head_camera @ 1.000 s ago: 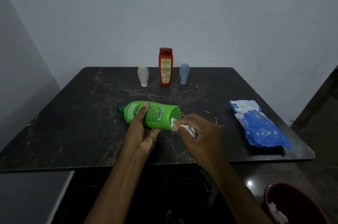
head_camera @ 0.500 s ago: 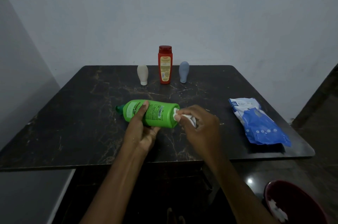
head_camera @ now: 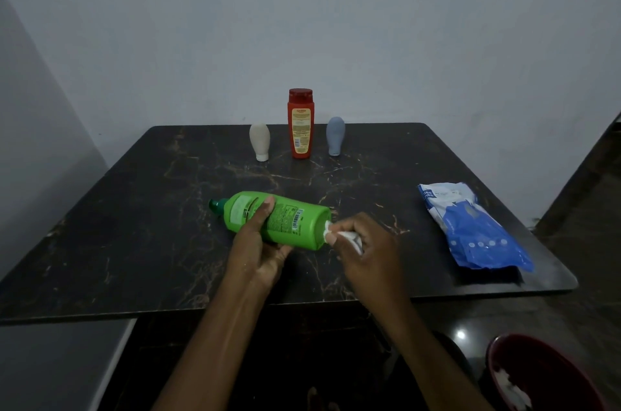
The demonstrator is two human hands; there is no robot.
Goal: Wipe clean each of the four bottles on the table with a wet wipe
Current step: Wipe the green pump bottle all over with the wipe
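Observation:
A green bottle [head_camera: 295,220] lies sideways over the middle of the dark marble table [head_camera: 134,209], cap pointing left. My left hand [head_camera: 258,242] grips it round the body, thumb across the label. My right hand [head_camera: 363,244] pinches a crumpled white wet wipe [head_camera: 349,237] against the bottle's flat base at its right end. At the back stand a red bottle [head_camera: 300,124], a small beige bottle [head_camera: 259,141] to its left and a small grey-blue bottle [head_camera: 335,135] to its right, both on their caps.
A blue and white pack of wet wipes [head_camera: 470,225] lies on the table's right side. A dark red bowl [head_camera: 544,377] holding white scraps sits on the floor at the lower right. A wall runs close behind the table.
The green bottle has tilted a little, its base end now lower and nearer me. My right hand with the wipe stays at the base, rubbing there. The back bottles have not moved.

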